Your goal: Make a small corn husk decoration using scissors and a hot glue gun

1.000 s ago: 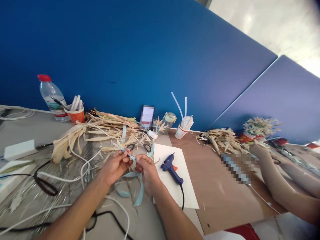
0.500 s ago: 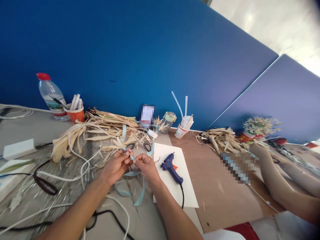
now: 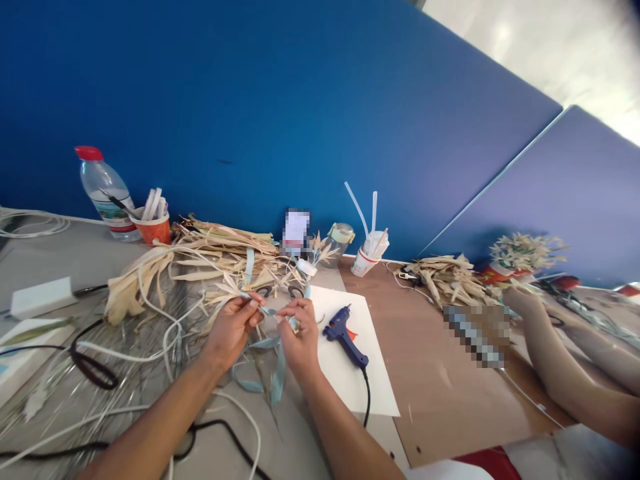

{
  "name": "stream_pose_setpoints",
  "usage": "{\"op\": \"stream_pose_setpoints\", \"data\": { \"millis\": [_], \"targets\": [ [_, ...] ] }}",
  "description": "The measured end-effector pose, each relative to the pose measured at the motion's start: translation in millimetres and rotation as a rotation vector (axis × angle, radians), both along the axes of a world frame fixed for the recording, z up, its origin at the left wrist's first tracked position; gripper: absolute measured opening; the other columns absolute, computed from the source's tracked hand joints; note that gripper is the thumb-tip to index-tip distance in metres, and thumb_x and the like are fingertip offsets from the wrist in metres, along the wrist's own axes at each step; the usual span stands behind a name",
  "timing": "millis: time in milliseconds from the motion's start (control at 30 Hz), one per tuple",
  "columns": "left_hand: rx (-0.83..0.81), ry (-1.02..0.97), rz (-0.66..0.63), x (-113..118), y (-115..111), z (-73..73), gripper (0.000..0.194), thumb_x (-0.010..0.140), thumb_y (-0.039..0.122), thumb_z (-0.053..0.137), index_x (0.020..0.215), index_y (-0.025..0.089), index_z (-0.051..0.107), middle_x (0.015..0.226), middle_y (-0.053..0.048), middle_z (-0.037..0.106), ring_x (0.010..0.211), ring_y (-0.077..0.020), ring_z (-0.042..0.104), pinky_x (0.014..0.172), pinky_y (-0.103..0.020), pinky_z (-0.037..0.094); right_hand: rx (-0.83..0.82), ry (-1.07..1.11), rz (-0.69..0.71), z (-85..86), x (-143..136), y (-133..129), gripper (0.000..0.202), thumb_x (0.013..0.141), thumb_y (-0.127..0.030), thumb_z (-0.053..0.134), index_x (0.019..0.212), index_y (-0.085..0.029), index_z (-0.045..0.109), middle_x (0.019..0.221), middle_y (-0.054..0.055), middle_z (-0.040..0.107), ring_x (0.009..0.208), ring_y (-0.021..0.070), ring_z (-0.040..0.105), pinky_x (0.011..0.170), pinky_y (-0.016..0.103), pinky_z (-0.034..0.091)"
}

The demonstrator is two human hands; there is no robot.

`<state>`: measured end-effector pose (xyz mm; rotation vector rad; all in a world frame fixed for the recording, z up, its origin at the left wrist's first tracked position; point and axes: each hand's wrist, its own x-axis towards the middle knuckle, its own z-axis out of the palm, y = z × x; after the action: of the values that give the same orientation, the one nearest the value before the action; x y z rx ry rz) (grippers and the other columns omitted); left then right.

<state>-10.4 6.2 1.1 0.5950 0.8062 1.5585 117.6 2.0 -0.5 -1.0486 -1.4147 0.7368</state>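
My left hand (image 3: 231, 333) pinches a light blue ribbon-like strip (image 3: 269, 311) between thumb and fingers. My right hand (image 3: 299, 333) is closed on the same strip a short way to the right. The strip's loose length hangs in a loop below both hands. A thin stem also runs down beneath them; whether the fingers hold it is unclear. Just behind my left fingers are pale dried husk pieces (image 3: 227, 283). Black scissor handles (image 3: 296, 292) show behind the hands. To the right, a blue glue gun (image 3: 345, 335) lies on a white sheet (image 3: 383, 393).
Husks (image 3: 225, 237) are heaped along the blue partition (image 3: 250, 100). A bottle (image 3: 106, 193), an orange cup (image 3: 154, 230), a phone (image 3: 296, 230), a jar (image 3: 340, 243) and a white cup (image 3: 367, 257) stand there. Wires (image 3: 130, 360) and cables spread left. Another person's arms (image 3: 545, 347) rest at right.
My right hand has turned and risen slightly, its fingers lifting over the strip. The hands have moved a little apart, exposing more strip between them. My left hand has shifted slightly.
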Motion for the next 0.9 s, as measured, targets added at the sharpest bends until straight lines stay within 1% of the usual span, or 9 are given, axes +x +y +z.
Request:
{"op": "stream_pose_setpoints", "data": {
  "millis": [67, 200, 300, 433, 567, 667, 733, 833, 900],
  "targets": [
    [-0.006, -0.011, -0.005, -0.1, -0.1, -0.4, 0.017, 0.062, 0.022, 0.077, 0.071, 0.014, 0.066, 0.067, 0.003, 0.058, 0.045, -0.0016, 0.041, 0.047, -0.016, 0.034, -0.04, -0.034, 0.046, -0.4, -3.5, -1.8, 0.01, 0.071, -0.019, 0.056, 0.071, -0.02, 0.066, 0.081, 0.003, 0.053, 0.083, 0.0183, 0.053, 0.081, 0.033, 0.04],
    [0.001, -0.016, -0.03, 1.4, -1.0, -0.5, 0.017, 0.062, 0.022, 0.077, 0.073, 0.014, 0.066, 0.066, 0.003, 0.059, 0.045, -0.0018, 0.04, 0.049, -0.017, 0.035, -0.173, -0.009, 0.066, -2.3, -7.3, -1.0, 0.006, 0.069, -0.02, 0.059, 0.073, -0.019, 0.064, 0.075, 0.001, 0.058, 0.077, 0.0176, 0.053, 0.075, 0.031, 0.041],
    [0.003, 0.01, -0.036, 3.8, -1.9, 0.5, 0.016, 0.062, 0.022, 0.076, 0.071, 0.014, 0.066, 0.061, 0.003, 0.057, 0.045, -0.0025, 0.04, 0.048, -0.017, 0.034, -0.3, 0.076, 0.115, -2.7, -7.3, 0.8, 0.005, 0.068, -0.023, 0.059, 0.068, -0.018, 0.061, 0.066, -0.001, 0.056, 0.066, 0.0148, 0.05, 0.065, 0.027, 0.04],
    [0.007, 0.088, -0.019, 4.5, -1.4, -0.1, 0.016, 0.062, 0.024, 0.075, 0.07, 0.014, 0.065, 0.056, 0.004, 0.053, 0.044, -0.0036, 0.039, 0.046, -0.018, 0.029, -0.423, 0.241, 0.166, -4.9, -6.9, 2.9, 0.007, 0.065, -0.023, 0.06, 0.064, -0.017, 0.057, 0.056, -0.004, 0.049, 0.052, 0.0104, 0.042, 0.053, 0.024, 0.033],
    [0.023, 0.175, 0.002, 3.3, -0.3, -2.1, 0.015, 0.063, 0.025, 0.073, 0.07, 0.015, 0.065, 0.052, 0.005, 0.05, 0.044, -0.0044, 0.039, 0.045, -0.019, 0.026, -0.455, 0.323, 0.179, -6.9, -6.7, 4.4, 0.007, 0.063, -0.021, 0.06, 0.061, -0.017, 0.055, 0.053, -0.005, 0.046, 0.051, 0.0092, 0.038, 0.052, 0.023, 0.03],
    [0.025, 0.19, -0.004, 3.2, -0.3, -3.3, 0.014, 0.064, 0.026, 0.072, 0.07, 0.015, 0.065, 0.051, 0.006, 0.049, 0.045, -0.0054, 0.038, 0.046, -0.019, 0.026, -0.472, 0.368, 0.194, -6.8, -7.3, 4.3, 0.007, 0.062, -0.021, 0.061, 0.067, -0.018, 0.057, 0.056, -0.005, 0.048, 0.051, 0.0092, 0.039, 0.052, 0.023, 0.031],
    [0.026, 0.197, -0.014, 3.3, -0.4, -5.2, 0.014, 0.066, 0.027, 0.071, 0.071, 0.016, 0.064, 0.049, 0.006, 0.048, 0.045, -0.0061, 0.038, 0.047, -0.02, 0.027, -0.481, 0.364, 0.206, -7.3, -8.1, 4.2, 0.01, 0.062, -0.021, 0.062, 0.069, -0.018, 0.057, 0.057, -0.005, 0.049, 0.052, 0.0092, 0.04, 0.052, 0.022, 0.031],
    [0.037, 0.239, -0.033, 2.7, -0.2, -10.5, 0.014, 0.068, 0.028, 0.069, 0.074, 0.017, 0.065, 0.048, 0.006, 0.047, 0.045, -0.0074, 0.039, 0.049, -0.021, 0.03, -0.502, 0.319, 0.221, -9.9, -8.7, 4.6, 0.011, 0.064, -0.025, 0.063, 0.063, -0.017, 0.055, 0.054, -0.005, 0.047, 0.05, 0.0087, 0.038, 0.051, 0.022, 0.029],
    [0.048, 0.29, -0.041, 1.7, -0.2, -14.2, 0.014, 0.068, 0.029, 0.069, 0.075, 0.018, 0.065, 0.048, 0.006, 0.048, 0.045, -0.0084, 0.039, 0.05, -0.022, 0.03, -0.514, 0.306, 0.205, -12.2, -8.4, 5.3, 0.013, 0.064, -0.026, 0.063, 0.06, -0.018, 0.054, 0.053, -0.006, 0.046, 0.05, 0.0085, 0.037, 0.05, 0.022, 0.029]
  ]
}}
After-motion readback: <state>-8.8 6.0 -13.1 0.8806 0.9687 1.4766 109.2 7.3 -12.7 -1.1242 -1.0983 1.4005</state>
